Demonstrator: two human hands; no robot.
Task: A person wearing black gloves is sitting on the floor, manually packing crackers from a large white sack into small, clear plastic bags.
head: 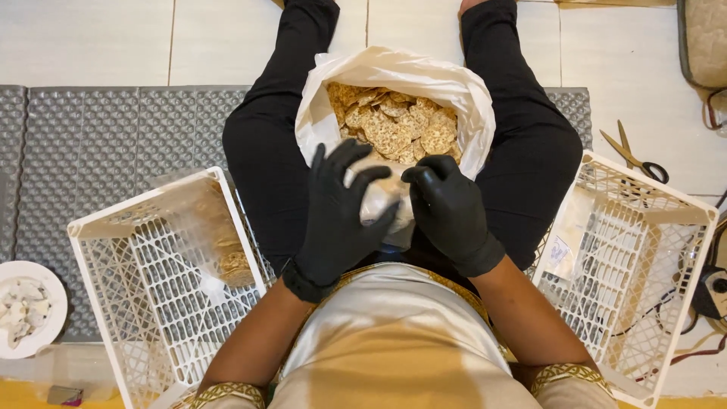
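Your left hand (338, 220) and right hand (448, 208), both in black gloves, together grip a small clear packet (382, 198) just in front of the white bag of crackers (394, 125) between your knees, white baskets (163, 291) at either side.

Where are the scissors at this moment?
In the head view, the scissors lie on the tiled floor at the person's right, just beyond the far corner of the right white basket.
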